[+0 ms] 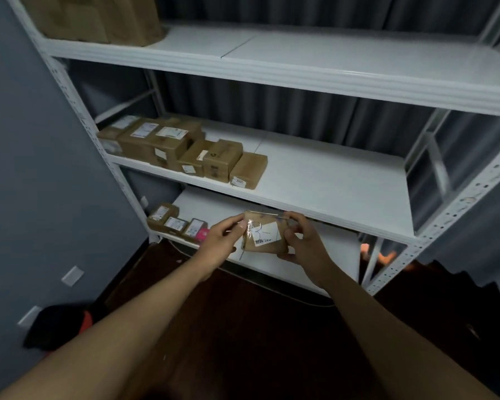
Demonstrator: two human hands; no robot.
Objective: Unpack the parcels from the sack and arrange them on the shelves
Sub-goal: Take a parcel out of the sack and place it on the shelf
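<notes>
**A:** State the grip.

**B:** Both hands hold one small parcel (264,235). The left hand (220,245) pinches its left edge; the right hand (300,243) has fingers curled round its right edge. The label faces up, probably so the handwritten mark can be read before shelving.

**A:** Parcel location?

**B:** In the air, in front of the bottom shelf (272,267), just below the middle shelf (315,183).

**A:** Surroundings?

**B:** A row of boxes (176,225) sits at the bottom shelf's left end. More boxes (185,148) fill the middle shelf's left part. Large cartons (98,18) occupy the top shelf (300,62).

**A:** Obstructions?

**B:** The middle shelf's front edge overhangs the hands. Judgement: bare shelf lies to the right of both rows.
</notes>
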